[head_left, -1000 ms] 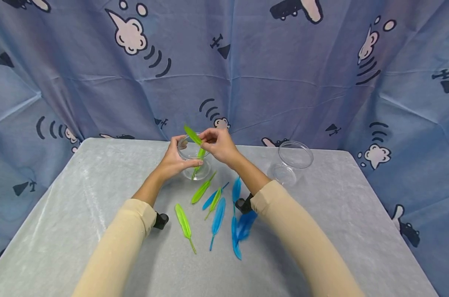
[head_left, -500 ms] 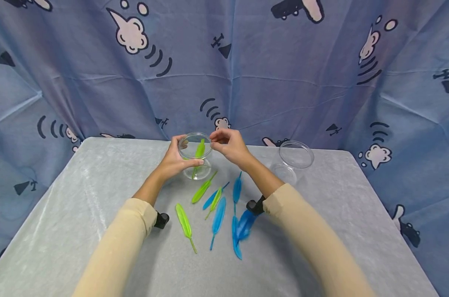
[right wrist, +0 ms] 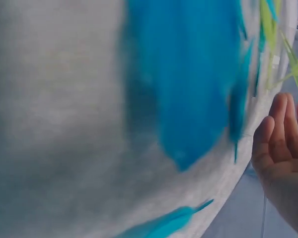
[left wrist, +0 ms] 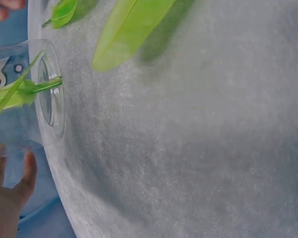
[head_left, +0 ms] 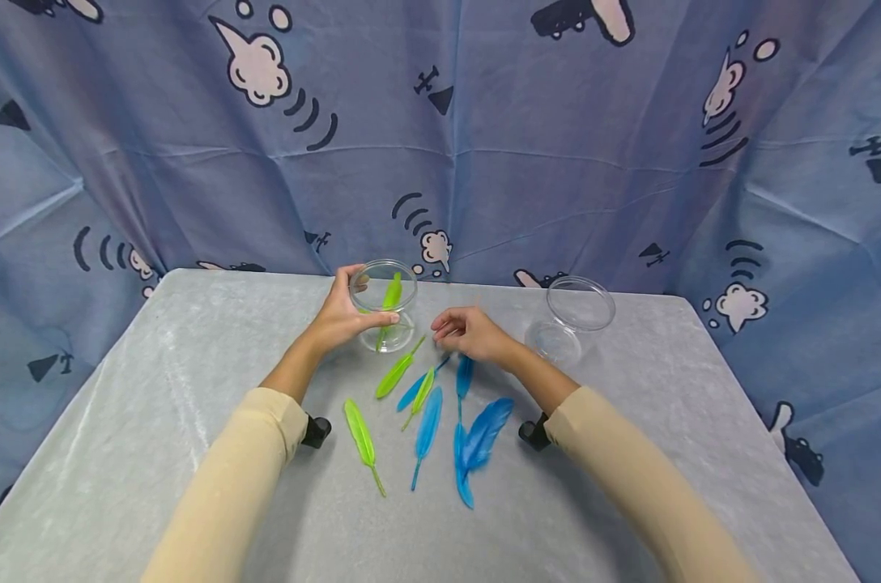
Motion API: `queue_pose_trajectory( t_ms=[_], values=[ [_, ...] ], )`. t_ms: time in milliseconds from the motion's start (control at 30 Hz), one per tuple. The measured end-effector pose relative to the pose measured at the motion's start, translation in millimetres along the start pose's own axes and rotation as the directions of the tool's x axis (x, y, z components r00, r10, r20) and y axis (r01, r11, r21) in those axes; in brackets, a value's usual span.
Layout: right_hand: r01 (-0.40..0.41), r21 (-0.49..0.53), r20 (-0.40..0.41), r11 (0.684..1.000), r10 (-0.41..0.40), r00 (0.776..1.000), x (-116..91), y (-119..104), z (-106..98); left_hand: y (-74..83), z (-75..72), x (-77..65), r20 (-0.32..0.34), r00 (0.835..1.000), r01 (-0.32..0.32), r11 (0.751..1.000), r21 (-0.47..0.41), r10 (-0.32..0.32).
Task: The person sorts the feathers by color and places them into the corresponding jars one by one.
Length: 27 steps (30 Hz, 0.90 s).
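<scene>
My left hand grips a clear round plastic jar at the back of the table, thumb on the near side. Green feathers stand inside it; in the left wrist view, feather stems reach the jar's bottom. My right hand hangs to the right of the jar with fingers relaxed and nothing held, over the back end of a blue feather. Closest to it on the left lies a green feather. In the right wrist view, the fingers are loosely bent and apart from any feather.
A second clear jar stands at the back right. Nearer the front are a green feather, a small green feather crossing a blue one, a long blue feather and a broad blue feather. A blue patterned curtain hangs behind.
The right hand has let a green feather go into the left jar, then moved right and down toward the feathers on the table. The left hand stays on the jar.
</scene>
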State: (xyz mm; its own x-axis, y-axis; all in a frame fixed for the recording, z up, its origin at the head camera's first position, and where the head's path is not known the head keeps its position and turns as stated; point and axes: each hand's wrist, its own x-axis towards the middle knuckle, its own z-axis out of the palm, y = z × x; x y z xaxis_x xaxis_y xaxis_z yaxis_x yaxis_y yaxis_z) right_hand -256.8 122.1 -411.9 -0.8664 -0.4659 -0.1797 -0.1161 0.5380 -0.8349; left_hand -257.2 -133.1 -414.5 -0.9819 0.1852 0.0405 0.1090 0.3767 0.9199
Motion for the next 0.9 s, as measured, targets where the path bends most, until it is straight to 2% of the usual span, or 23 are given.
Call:
queue_pose_trajectory(
  t_ms=[133, 267, 500, 900],
  values=[
    [-0.01, -0.006, 0.078, 1.0, 0.01, 0.997, -1.7, 8.2, 2.6, 0.7, 0.2, 0.2, 0.004, 1.0, 0.003, 1.0, 0.0, -0.003],
    [-0.014, 0.003, 0.118, 1.0, 0.014, 0.993, -4.6, 10.3, 5.1, 0.9, 0.4, 0.6, 0.009, 1.0, 0.001, 1.0, -0.005, -0.001],
    [-0.016, 0.011, 0.113, 1.0, 0.015, 0.993, -6.2, 11.2, 10.7, 0.1, 0.4, 1.7, 0.006, 1.0, -0.003, 1.0, -0.011, 0.003],
    [0.032, 0.015, 0.145, 0.999, -0.034, 0.989, -8.5, 7.9, 16.1, 0.4, -1.1, -0.4, 0.01, 1.0, 0.002, 1.0, -0.002, -0.002]
  ],
)
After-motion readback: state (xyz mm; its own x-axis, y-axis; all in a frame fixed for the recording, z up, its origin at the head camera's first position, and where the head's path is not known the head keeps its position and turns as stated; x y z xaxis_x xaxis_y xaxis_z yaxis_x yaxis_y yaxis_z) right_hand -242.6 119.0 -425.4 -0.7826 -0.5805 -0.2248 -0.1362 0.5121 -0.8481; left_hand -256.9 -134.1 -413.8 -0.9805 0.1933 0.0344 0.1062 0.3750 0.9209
